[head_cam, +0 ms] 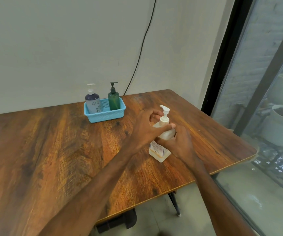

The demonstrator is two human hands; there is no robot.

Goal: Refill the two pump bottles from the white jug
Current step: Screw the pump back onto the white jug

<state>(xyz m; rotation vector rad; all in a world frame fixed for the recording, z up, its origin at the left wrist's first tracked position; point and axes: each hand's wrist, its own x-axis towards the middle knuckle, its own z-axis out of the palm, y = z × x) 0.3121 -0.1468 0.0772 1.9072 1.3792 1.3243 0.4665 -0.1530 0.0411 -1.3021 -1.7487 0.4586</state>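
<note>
Holding the white jug on the worktop, four o'clock of the basket — left grip curled round its shoulder, right grip wrapped about the body. Probably light, slick plastic — steady low, twist the collar.

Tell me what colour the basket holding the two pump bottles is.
The basket is light blue, with mesh walls; seen in the head view.

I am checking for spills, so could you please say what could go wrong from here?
The white jug could tip while the left hand grips its pump collar; only the right hand steadies it. The grey bottle and green bottle sit capped in the blue basket, awkward for pouring.
</note>
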